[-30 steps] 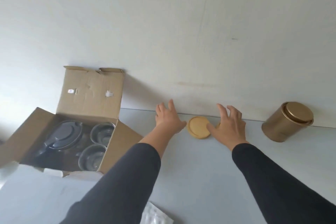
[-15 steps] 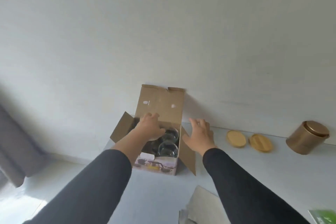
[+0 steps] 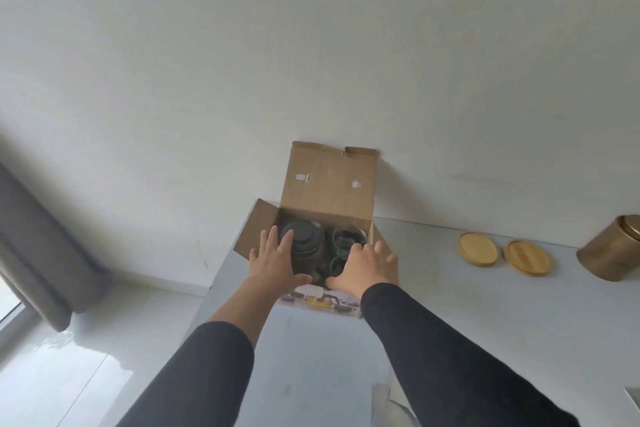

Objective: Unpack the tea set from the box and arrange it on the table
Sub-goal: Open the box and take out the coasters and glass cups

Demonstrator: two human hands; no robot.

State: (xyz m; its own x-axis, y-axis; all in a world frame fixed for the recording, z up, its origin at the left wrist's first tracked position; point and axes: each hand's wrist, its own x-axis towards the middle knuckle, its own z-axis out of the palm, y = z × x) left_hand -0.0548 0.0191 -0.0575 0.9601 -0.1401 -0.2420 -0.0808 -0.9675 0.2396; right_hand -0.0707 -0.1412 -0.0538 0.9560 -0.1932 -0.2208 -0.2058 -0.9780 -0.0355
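An open cardboard box [image 3: 329, 180] stands at the table's far left corner against the wall, its lid flap upright. Inside sit a dark glass teapot with a dark lid [image 3: 304, 241] and two glass cups [image 3: 348, 236]. My left hand [image 3: 275, 262] hovers over the box's left part, fingers spread beside the teapot lid. My right hand [image 3: 363, 269] reaches over the nearer cup at the box's right side, fingers apart; what its fingertips touch is hidden. Two round wooden coasters [image 3: 477, 248] [image 3: 526, 257] lie on the table to the right.
A gold tin [image 3: 611, 251] with a lid stands at the far right by the wall. The grey table [image 3: 311, 357] ends at a left edge just under the box. A grey curtain [image 3: 38, 243] hangs at left. Packaging paper [image 3: 388, 395] lies near my right sleeve.
Both hands left the coasters and moved left to the box. Now they have dropped lower into its opening, on either side of the teapot and cups.
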